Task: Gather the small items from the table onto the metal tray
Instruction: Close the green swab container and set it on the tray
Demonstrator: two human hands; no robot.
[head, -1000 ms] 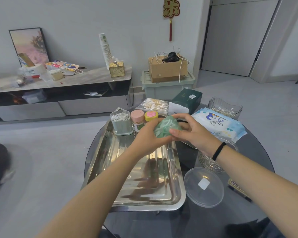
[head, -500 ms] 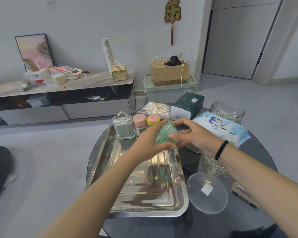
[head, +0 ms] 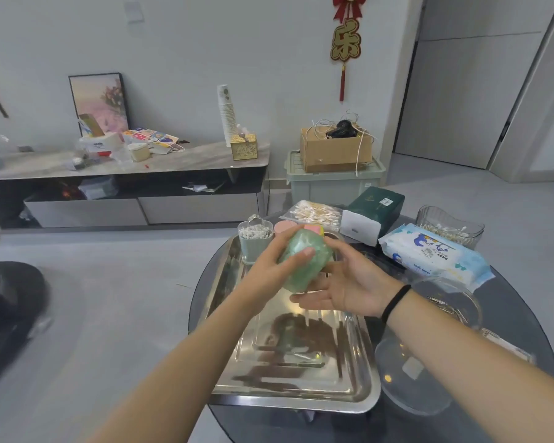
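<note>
Head view: left hand (head: pixel 269 270) grip round one green packet (head: pixel 304 263), right hand (head: pixel 349 287) slack-fingered, above one metal tray (head: pixel 301 394).

- Metal tray (head: pixel 359 391): polished steel, mirror-glossy, arms reflected in it.
- Green packet (head: pixel 304 263): translucent crinkled plastic film, shiny, held in the grip of the left hand (head: pixel 269 270).
- Desk (head: pixel 509 295): dark glass, smooth and glossy.
- Round lid (head: pixel 413 375): clear plastic, smooth.
- Wet-wipes pack (head: pixel 435 254): soft printed plastic, slight sheen.
- Cotton-swab bag (head: pixel 314 212): clear film.
- Cardboard box (head: pixel 333 155): matt brown card.
- Wristband (head: pixel 395 303): black, matt, material not told.
</note>
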